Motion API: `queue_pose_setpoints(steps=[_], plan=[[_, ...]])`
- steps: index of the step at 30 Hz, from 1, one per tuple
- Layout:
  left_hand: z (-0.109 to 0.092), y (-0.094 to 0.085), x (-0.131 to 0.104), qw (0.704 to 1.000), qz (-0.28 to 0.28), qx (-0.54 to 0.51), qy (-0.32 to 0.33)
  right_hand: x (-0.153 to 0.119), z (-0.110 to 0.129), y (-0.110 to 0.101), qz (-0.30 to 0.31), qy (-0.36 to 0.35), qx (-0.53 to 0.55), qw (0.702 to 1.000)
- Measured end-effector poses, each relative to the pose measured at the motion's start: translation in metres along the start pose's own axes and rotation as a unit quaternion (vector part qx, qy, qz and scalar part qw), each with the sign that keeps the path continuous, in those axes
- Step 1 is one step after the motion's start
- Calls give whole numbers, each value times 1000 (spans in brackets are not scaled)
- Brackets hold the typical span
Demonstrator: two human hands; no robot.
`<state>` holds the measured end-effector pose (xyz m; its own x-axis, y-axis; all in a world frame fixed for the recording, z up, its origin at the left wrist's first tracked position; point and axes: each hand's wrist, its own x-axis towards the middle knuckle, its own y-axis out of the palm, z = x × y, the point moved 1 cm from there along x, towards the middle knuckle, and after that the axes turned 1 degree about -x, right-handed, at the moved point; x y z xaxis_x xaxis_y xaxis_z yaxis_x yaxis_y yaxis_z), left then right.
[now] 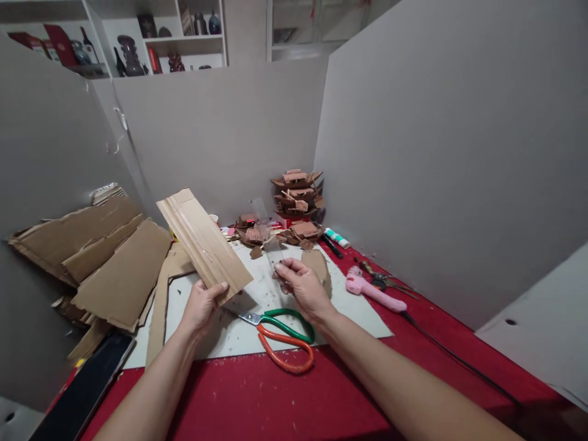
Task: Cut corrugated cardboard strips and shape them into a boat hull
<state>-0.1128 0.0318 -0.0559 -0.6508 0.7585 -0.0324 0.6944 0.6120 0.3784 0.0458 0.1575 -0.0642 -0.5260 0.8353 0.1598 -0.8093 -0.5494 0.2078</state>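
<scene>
My left hand (205, 305) grips the lower end of a creased strip of cardboard (202, 245), thumb on its face, and holds it tilted above the white sheet. Between the thumb and fingers of my right hand (301, 288) is a clear ruler (274, 251), slanting up and away to the left. Below and between the hands lie scissors (282, 337) with one green and one orange handle. Their blades reach toward my left hand and are partly hidden. Just beyond my right hand rests a small rounded piece of cardboard (316, 266).
Cardboard pieces (124, 269) are piled at the left, near a dark flat panel (92, 386). Small brown model boats (296, 193) are stacked at the back. A pink corded tool (374, 293) and pliers (390, 282) lie at the right on the red cloth (229, 404). Grey partitions enclose the table.
</scene>
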Motion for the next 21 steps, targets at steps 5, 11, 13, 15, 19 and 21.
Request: queue_pose_setpoints(steps=[5, 11, 13, 15, 19, 21], plan=[[2, 3, -5, 1000, 13, 12, -13, -3, 7, -1, 21, -5, 6, 1000], [2, 5, -7, 1000, -1, 18, 1, -6, 0, 2, 34, -6, -57, 998], [1, 4, -6, 1000, -10, 13, 20, -1, -6, -1, 28, -11, -93, 995], [1, 3, -5, 999, -20, 5, 38, 6, -14, -5, 28, -14, -144, 989], [2, 1, -2, 997, -38, -6, 63, 10, -21, -9, 47, -29, -276, 960], [1, 0, -1, 997, -44, -10, 69, 3, -16, -9, 57, -50, -333, 940]])
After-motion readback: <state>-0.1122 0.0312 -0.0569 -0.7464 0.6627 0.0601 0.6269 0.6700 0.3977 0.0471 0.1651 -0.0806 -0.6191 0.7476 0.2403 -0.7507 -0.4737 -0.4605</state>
